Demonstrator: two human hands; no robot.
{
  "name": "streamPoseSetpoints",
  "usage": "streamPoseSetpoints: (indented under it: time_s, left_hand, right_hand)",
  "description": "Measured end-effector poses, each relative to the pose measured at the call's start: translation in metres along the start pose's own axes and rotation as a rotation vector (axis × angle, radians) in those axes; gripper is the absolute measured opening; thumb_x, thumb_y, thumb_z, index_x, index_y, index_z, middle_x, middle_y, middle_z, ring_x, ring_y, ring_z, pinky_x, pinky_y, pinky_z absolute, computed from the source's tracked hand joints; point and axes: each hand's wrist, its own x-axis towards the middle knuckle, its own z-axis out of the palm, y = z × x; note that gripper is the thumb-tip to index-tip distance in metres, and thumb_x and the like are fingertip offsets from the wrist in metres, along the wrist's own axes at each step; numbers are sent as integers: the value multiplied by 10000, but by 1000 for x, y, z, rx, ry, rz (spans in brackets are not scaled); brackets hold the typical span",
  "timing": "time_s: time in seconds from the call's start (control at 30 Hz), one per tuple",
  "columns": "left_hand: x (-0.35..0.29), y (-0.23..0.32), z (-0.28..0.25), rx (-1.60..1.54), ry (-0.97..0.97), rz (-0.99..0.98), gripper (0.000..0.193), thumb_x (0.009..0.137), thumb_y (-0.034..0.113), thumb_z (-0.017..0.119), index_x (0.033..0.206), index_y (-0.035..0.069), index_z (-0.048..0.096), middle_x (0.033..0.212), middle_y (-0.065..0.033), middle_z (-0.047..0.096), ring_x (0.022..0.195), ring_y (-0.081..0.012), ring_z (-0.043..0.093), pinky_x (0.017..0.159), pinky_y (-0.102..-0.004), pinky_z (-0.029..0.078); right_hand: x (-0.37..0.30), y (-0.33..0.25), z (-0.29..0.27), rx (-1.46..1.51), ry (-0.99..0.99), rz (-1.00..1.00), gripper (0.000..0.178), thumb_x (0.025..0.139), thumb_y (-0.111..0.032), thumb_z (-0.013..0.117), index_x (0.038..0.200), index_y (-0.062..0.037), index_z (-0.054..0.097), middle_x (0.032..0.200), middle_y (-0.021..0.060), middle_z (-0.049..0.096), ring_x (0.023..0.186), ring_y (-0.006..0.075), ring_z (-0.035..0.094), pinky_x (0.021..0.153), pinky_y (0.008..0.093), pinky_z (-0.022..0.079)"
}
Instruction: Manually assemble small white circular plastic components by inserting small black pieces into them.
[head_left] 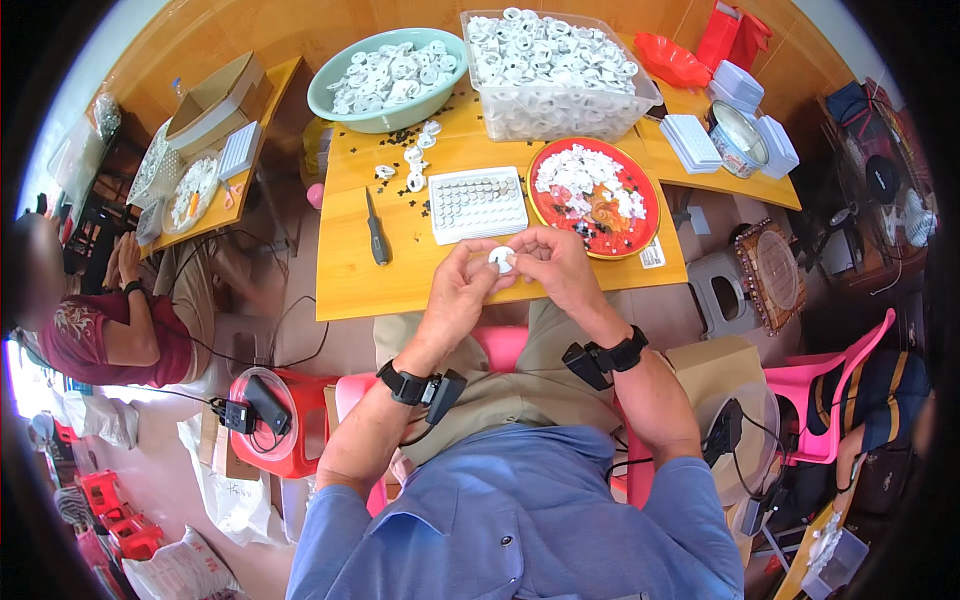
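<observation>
Item, one: a small white round part, which we held pinched between the fingertips of our left hand and right hand, over the near edge of the yellow wooden bench. Just beyond, we listed: one white tray with rows of small discs; left, one screwdriver; right, one round red dish of white pieces; behind, one green basin and one clear bin, both heaped with white parts.

Little round white piece. Pinched between left hand and right hand. Partly covered. Tilt hard to tell.
</observation>
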Motion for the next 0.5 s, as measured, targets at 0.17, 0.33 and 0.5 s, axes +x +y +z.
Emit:
streamPoseSetpoints:
  time_s: [0.17, 0.33, 0.5]
  left_hand:
    - [1, -8, -2, 31, -9, 121, 231, 1012, 14, 483, 1240, -20, 462, 1135, -155, 647, 1031, -175, 656, 933, -283, 556]
    - [0, -7, 0, 71, 12, 185, 223, 1013, 12, 475, 1234, -18, 468, 1153, -154, 641, 1027, -174, 653, 921, -290, 557]
    - [0, -8, 0, 46, 33, 219, 228, 1004, 1, 482, 1231, -17, 479, 1151, -150, 647, 1004, -169, 657, 913, -289, 554]
  right_hand:
    - [0, -2, -1, -34, -14, -7, 197, 815, -97, 679, 951, 45, 689, 801, 72, 717, 717, 95, 669, 655, 244, 523]
    - [-4, -4, 4, -52, 24, -119, 162, 827, -58, 653, 960, 31, 679, 787, 74, 716, 706, 87, 673, 633, 239, 520]
    - [-10, -10, 11, -227, 108, -201, 138, 829, -37, 654, 947, 34, 669, 825, 94, 721, 692, 89, 675, 621, 242, 521]
